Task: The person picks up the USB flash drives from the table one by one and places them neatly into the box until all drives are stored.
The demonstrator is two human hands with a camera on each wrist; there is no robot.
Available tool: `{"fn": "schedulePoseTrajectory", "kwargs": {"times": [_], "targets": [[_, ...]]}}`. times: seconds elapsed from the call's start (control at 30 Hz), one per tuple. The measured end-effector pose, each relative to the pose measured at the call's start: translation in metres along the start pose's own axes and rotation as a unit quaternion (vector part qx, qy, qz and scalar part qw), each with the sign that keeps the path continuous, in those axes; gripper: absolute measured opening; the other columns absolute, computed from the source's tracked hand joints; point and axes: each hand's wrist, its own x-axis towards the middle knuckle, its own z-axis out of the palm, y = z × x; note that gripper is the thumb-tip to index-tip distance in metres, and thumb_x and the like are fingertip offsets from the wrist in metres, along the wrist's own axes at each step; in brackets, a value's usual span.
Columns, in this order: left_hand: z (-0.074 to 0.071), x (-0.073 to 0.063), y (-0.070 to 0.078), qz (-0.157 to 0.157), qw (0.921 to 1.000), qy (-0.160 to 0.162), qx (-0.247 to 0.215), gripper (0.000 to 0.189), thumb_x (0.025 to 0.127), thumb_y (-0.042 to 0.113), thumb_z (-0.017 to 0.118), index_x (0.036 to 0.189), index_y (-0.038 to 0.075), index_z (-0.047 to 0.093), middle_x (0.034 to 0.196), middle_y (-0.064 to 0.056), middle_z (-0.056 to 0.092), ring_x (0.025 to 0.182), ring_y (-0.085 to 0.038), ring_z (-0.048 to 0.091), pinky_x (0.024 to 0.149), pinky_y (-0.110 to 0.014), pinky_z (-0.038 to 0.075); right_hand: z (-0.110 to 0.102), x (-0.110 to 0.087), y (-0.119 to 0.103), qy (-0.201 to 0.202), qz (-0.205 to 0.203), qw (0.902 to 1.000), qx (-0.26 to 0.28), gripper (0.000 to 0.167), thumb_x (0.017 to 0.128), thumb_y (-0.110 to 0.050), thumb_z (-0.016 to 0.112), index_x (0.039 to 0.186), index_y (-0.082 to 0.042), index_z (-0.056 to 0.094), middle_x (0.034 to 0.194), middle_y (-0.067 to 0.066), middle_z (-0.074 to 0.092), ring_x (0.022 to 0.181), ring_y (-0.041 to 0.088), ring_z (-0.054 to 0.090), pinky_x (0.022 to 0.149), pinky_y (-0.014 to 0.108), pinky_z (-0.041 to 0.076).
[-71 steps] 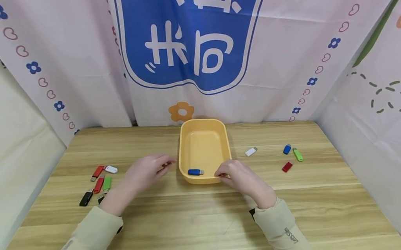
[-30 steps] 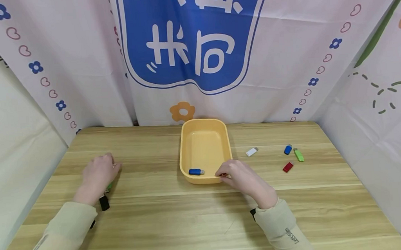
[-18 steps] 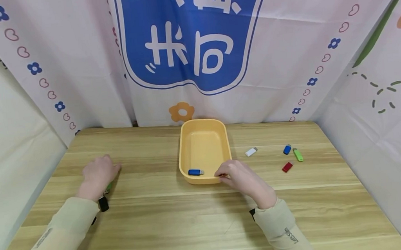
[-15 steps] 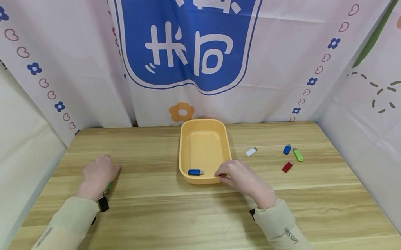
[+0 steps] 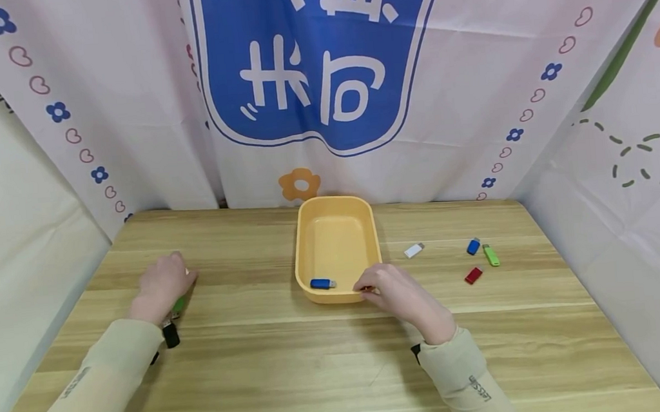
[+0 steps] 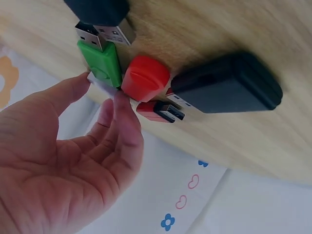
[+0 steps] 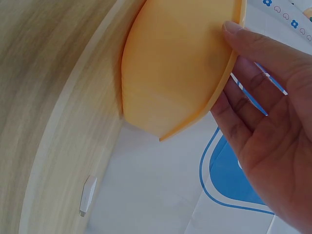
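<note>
At the table's left, my left hand (image 5: 164, 287) covers part of a group of USB sticks. In the left wrist view its thumb and index finger pinch a white USB stick (image 6: 101, 87), right beside a green USB stick (image 6: 103, 62) and a red one (image 6: 145, 78). My right hand (image 5: 398, 294) grips the near rim of a yellow tray (image 5: 297, 260), thumb on the outer wall and the other fingers over the inside. A blue USB stick (image 5: 322, 284) lies in the tray near that rim.
A second red USB stick (image 6: 155, 111) and black ones (image 6: 226, 85) lie around my left hand. Right of the tray are a white stick (image 5: 413, 250), a blue one (image 5: 473, 246), a light green one (image 5: 491, 255) and a dark red one (image 5: 473, 275). A curtain (image 5: 185, 146) backs the table.
My left hand has moved from beside the tray out to the USB sticks on the left, then shifted only slightly there. My right hand has stayed at the tray's rim.
</note>
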Motion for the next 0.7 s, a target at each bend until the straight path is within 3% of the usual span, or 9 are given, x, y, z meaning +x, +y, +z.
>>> {"fn": "schedulePoseTrajectory", "kwargs": {"times": [0.1, 0.27, 0.43, 0.7], "targets": [[0.0, 0.003, -0.005, 0.012, 0.9998, 0.006, -0.016, 0.036, 0.095, 0.019, 0.062, 0.099, -0.016, 0.053, 0.079, -0.023, 0.059, 0.063, -0.025, 0.058, 0.051, -0.032, 0.049, 0.0, 0.0, -0.001, 0.001, 0.001, 1.0, 0.002, 0.011, 0.086, -0.008, 0.076, 0.096, -0.013, 0.079, 0.093, -0.002, 0.077, 0.089, 0.015, 0.071, 0.079, 0.029, 0.058], [0.0, 0.008, -0.013, 0.008, 0.9985, 0.004, -0.055, 0.033, 0.091, 0.016, 0.068, 0.101, -0.015, 0.061, 0.092, -0.026, 0.066, 0.073, -0.026, 0.061, 0.062, -0.033, 0.051, -0.001, -0.001, -0.001, 0.003, -0.003, 1.0, 0.001, 0.011, 0.086, -0.008, 0.076, 0.095, -0.013, 0.079, 0.093, -0.002, 0.077, 0.088, 0.015, 0.071, 0.079, 0.03, 0.058], [-0.001, 0.007, -0.016, 0.02, 0.9951, 0.008, -0.096, 0.025, 0.087, 0.013, 0.072, 0.099, -0.009, 0.068, 0.088, -0.021, 0.069, 0.073, -0.023, 0.062, 0.062, -0.029, 0.048, -0.002, -0.001, -0.001, -0.002, -0.002, 1.0, 0.003, 0.011, 0.086, -0.008, 0.076, 0.096, -0.013, 0.079, 0.094, -0.001, 0.077, 0.089, 0.015, 0.071, 0.079, 0.029, 0.058], [0.002, 0.007, -0.024, 0.064, 0.9907, 0.028, -0.117, 0.024, 0.087, 0.013, 0.073, 0.102, -0.004, 0.072, 0.093, -0.019, 0.073, 0.079, -0.023, 0.066, 0.067, -0.032, 0.05, -0.001, 0.0, -0.001, -0.008, 0.003, 0.9999, 0.013, 0.012, 0.087, -0.009, 0.076, 0.098, -0.012, 0.079, 0.096, -0.001, 0.077, 0.091, 0.015, 0.071, 0.08, 0.03, 0.058]]}}
